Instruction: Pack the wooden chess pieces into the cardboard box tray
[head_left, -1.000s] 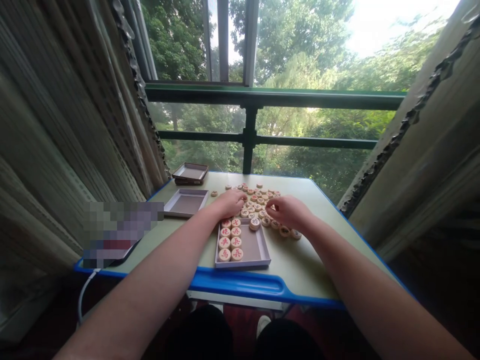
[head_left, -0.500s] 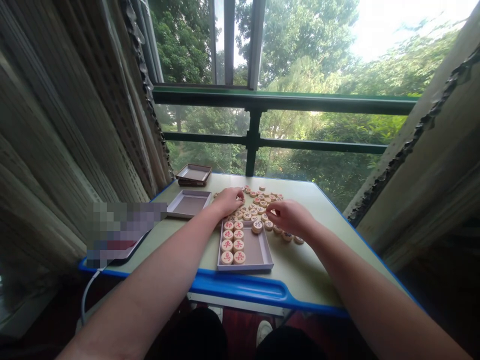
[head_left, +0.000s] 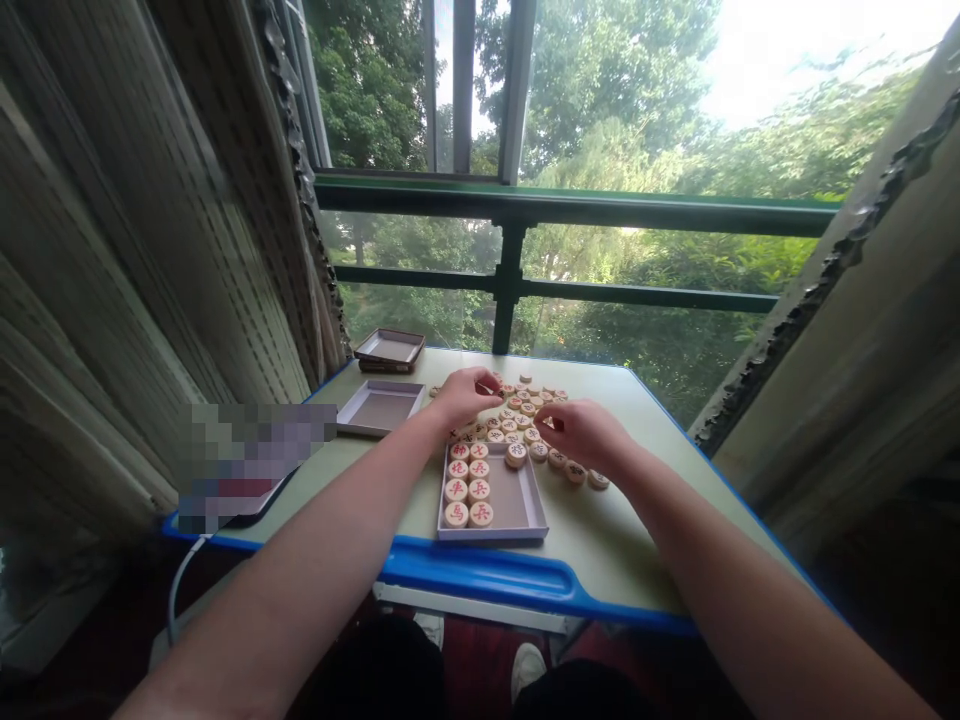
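Observation:
Round wooden Chinese chess pieces [head_left: 511, 423] are spread loosely over the table. My left hand [head_left: 469, 397] hovers over their far side, its thumb and fingers slightly apart, with nothing visible between them. To the right, my right hand [head_left: 581, 428] is curled close above other pieces; its fingertips are bunched together, and what they hold, if anything, is hidden. In front of both hands lies a shallow open box [head_left: 519, 515]. Two columns of red-marked pieces [head_left: 478, 490] line its left side. A dark-marked piece [head_left: 516, 455] sits alone at its far edge.
Another shallow tray [head_left: 381, 408] lies left of the pieces, with a stack of brown box parts [head_left: 390, 348] behind it. A partly blurred flat device [head_left: 262, 485] with a white cable [head_left: 176, 580] is at the left edge. The table's blue rim [head_left: 480, 580] runs nearest me.
My left hand has shifted right and slightly away across the loose pieces, its fingers opening a little. My right hand has barely moved. The boxed pieces keep their places.

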